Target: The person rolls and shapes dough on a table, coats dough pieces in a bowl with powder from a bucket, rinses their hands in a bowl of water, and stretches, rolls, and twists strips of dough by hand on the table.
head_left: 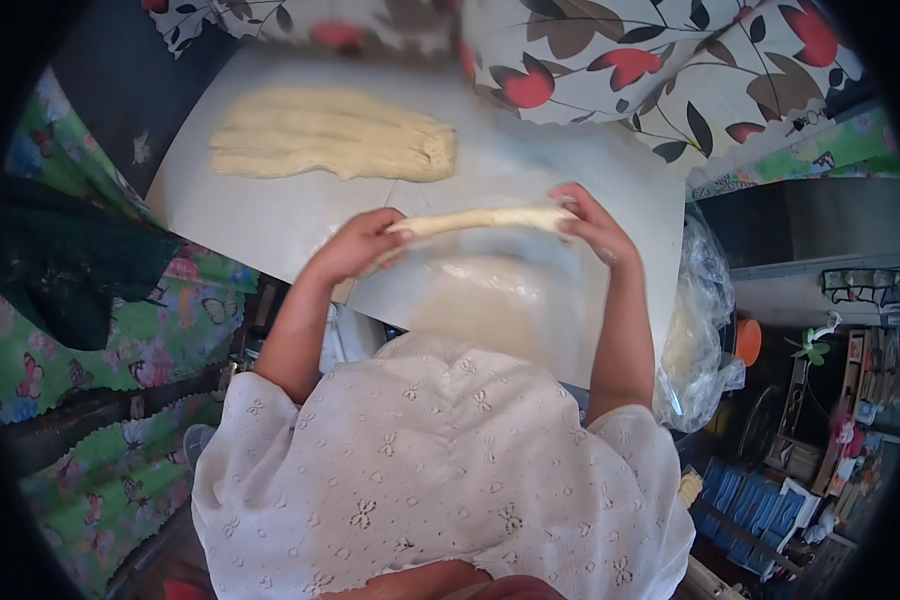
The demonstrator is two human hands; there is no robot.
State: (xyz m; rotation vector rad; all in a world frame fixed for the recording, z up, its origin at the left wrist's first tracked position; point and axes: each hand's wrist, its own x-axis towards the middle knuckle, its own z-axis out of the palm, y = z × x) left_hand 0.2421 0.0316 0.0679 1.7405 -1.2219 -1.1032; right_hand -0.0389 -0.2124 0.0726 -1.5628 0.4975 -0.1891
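A pale strip of dough [480, 219] is stretched between my two hands above the white table. My left hand [362, 243] grips one end, its fingers curled round the dough. The other end is pinched in my right hand [595, 226], whose upper fingers are bent and slightly blurred. Beyond my left hand, several ropes of dough [320, 138] lie side by side, pressed together in a wide slab on the table. Close to my body, under the held strip, a shiny patch [485, 280] shows on the tabletop.
The white table [260, 215] reaches away from me. A floral cloth [590, 60] hangs over its far side. Clear plastic sheeting [700, 330] bunches at the right edge, near an orange object [748, 342]. Green butterfly-print cloth [170, 340] hangs at left; cluttered shelves [830, 400] stand at right.
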